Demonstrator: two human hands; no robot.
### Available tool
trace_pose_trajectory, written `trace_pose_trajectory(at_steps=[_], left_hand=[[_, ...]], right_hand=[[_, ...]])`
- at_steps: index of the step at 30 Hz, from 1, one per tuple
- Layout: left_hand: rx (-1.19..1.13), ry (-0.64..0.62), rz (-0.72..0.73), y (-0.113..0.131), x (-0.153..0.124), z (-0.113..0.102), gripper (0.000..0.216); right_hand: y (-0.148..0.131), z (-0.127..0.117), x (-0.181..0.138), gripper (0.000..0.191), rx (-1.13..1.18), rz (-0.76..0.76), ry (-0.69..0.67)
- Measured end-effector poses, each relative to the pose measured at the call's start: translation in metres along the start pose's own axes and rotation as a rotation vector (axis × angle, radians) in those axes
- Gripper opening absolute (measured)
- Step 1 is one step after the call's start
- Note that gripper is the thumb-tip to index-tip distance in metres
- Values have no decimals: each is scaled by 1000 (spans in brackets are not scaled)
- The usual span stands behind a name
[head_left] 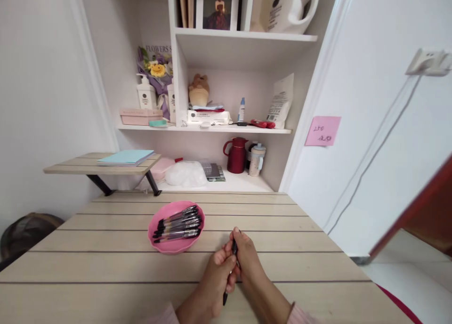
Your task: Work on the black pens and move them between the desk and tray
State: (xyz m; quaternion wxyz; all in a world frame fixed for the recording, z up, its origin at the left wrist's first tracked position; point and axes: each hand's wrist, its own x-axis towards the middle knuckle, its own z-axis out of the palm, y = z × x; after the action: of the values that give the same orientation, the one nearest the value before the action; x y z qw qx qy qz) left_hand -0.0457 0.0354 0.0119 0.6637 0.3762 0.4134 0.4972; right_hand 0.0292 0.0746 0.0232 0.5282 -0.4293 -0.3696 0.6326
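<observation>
Near the front of the wooden desk, my left hand [221, 270] and my right hand [246, 253] meet around one black pen [225, 297]. The fingers of both are closed on it. One end of the pen sticks out below my left hand, and its upper part lies between my right thumb and fingers. Its middle is partly hidden by my fingers. To the left of my hands sits a pink bowl [167, 249] with a wavy rim. Several black-capped pens [180, 224] with clear barrels lie side by side in it.
A small raised stand [70, 163] with light-blue paper sheets [126, 157] occupies the desk's back left. Behind the desk, shelves hold a dark red jug [237, 157], a pale cup [257, 160] and a white plastic bag [186, 174]. A pink note [322, 131] sticks to the right wall.
</observation>
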Motion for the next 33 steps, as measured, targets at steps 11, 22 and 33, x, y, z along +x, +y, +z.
trace_pose_trajectory(at_steps=[11,22,33], left_hand=[[73,-149,-10,-14,0,-3,41],[-21,-27,66,-1,4,-12,21],[-49,-41,-34,3,3,-10,28]], right_hand=[[-11,-37,33,29,254,-87,229],[-5,-27,23,33,75,47,-147],[-11,-21,15,37,83,13,-244]])
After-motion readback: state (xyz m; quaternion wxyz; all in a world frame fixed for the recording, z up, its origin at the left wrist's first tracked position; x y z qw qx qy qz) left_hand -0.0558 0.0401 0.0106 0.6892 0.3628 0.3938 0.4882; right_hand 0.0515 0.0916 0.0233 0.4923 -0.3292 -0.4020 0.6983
